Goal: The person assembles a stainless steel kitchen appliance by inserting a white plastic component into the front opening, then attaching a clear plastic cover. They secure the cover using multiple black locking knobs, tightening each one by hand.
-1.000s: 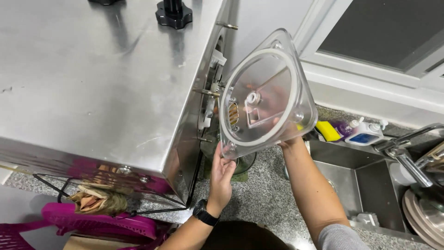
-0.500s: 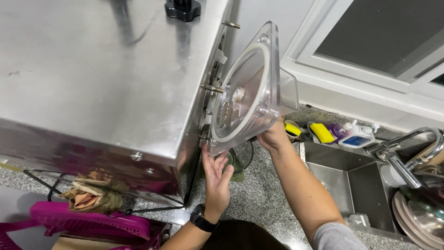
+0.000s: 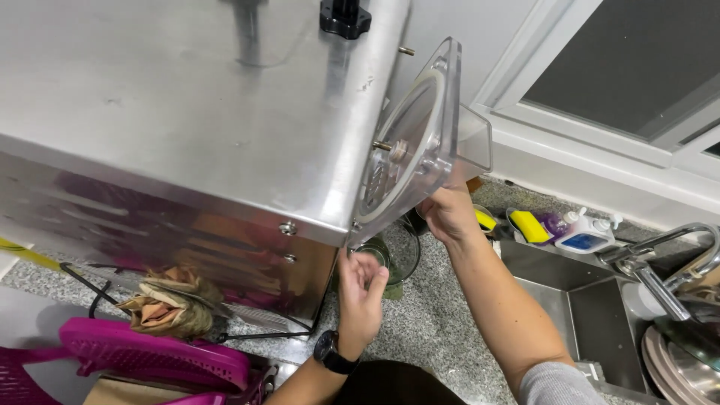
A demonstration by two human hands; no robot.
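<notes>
A speckled grey granite counter point(image 3: 442, 322) runs below the grip. To its right sits a steel sink point(image 3: 592, 315) with a chrome tap point(image 3: 660, 255). Above, a white wall point(image 3: 480, 37) meets a white-framed window point(image 3: 622, 67), seemingly dark outside.

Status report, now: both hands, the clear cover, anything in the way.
Right hand grips clear cover. Left hand under its lower edge. Cover against steel machine, over protruding stud.

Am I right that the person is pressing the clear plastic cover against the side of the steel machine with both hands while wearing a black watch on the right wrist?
Not quite: the black watch is on the left wrist, as the head view shows. The rest stands: the left hand and right hand press the clear plastic cover against the steel machine.
</notes>
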